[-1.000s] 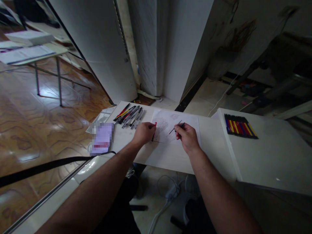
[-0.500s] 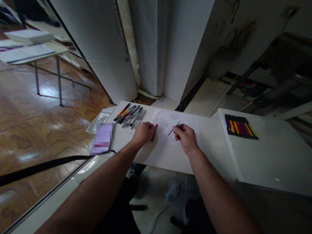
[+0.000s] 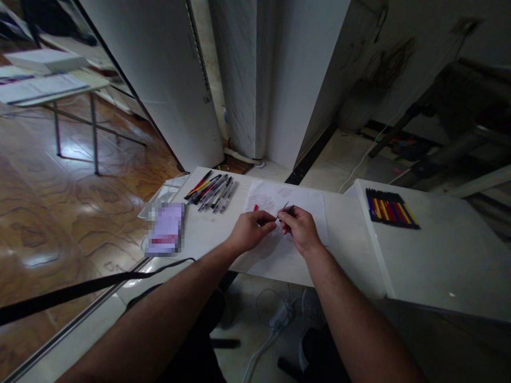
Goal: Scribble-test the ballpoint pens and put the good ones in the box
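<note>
A white sheet of paper with drawn marks lies on the white table. Over it, my right hand is closed on a thin dark pen. My left hand has thumb and forefinger brought together at the pen's lower end; whether they grip it is too small to tell. Behind my left hand the red end of a marker shows on the paper, its rest hidden. A pile of pens lies on the table to the left.
A row of coloured markers lies on the white surface at the right. At the table's left edge is a pixelated purple object with a black strap near it. Cables hang below.
My left hand has left the red marker and moved right to meet my right hand at the pen. The marker is now mostly hidden behind my left hand.
</note>
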### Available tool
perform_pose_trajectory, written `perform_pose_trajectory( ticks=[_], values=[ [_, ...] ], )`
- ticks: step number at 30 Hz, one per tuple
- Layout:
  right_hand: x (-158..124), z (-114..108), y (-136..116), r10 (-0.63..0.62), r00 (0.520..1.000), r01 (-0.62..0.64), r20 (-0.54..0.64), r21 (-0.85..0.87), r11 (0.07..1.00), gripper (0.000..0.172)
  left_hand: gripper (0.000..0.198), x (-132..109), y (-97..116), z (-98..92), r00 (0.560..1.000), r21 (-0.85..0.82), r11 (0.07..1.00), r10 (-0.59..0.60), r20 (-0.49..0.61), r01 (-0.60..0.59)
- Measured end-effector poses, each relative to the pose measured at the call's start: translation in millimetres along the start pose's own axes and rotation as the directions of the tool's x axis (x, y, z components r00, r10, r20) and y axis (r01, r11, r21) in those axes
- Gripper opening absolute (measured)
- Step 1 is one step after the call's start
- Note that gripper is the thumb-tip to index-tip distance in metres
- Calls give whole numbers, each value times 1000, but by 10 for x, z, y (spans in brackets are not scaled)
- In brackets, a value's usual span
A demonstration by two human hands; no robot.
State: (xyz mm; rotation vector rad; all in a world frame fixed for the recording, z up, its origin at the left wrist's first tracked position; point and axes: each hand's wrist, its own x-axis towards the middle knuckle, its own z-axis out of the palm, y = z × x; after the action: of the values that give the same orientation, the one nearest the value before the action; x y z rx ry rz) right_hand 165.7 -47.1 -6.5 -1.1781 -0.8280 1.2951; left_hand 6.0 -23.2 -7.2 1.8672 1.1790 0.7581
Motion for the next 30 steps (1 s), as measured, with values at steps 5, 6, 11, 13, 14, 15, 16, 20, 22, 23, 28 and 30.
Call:
perform_pose_trajectory(
  ticks=[5,6,11,13,14,15,16,20,22,23,28,30],
  values=[
    [1,11,16,-2,1000,2,9,-6,1000,24,20,-6,-6,37,1000,6,1000,-25,-12,25],
    [4,12,18,1,1000,-1,2,-19,1000,26,20,2,-11,19,999,8,999,-32,-26,33],
    [41,29,77,56,997,-68,-54,-254,965,33,24,51,-67,-149,971,-62,984,-176,-164,168],
    [61,45,122,50,997,-67,-53,-388,919,30,27,62,-89,-222,940,-65,965,-263,-219,255],
    [70,55,143,36,998,-53,-46,-453,890,28,27,63,-99,-254,927,-49,957,-288,-242,285],
    [78,65,160,19,999,-35,-37,-516,856,26,27,63,-108,-280,918,-28,953,-299,-259,303],
    [84,75,173,-1,1000,-16,-30,-573,820,24,26,61,-117,-299,914,-7,950,-301,-272,311],
    [93,99,176,-77,996,16,-48,-745,667,30,24,53,-155,-329,908,51,940,-310,-283,336],
    [94,95,165,-91,993,1,-69,-791,612,38,23,50,-160,-329,906,75,934,-316,-281,349],
    [94,89,161,-91,993,-7,-76,-804,594,40,23,49,-154,-329,908,82,933,-317,-276,351],
    [114,38,162,-102,991,-9,-90,-792,610,31,21,29,-65,-333,919,89,932,-325,-222,351],
    [125,22,161,-127,987,4,-101,-766,643,23,21,15,-28,-323,923,76,934,-328,-203,349]
  ],
)
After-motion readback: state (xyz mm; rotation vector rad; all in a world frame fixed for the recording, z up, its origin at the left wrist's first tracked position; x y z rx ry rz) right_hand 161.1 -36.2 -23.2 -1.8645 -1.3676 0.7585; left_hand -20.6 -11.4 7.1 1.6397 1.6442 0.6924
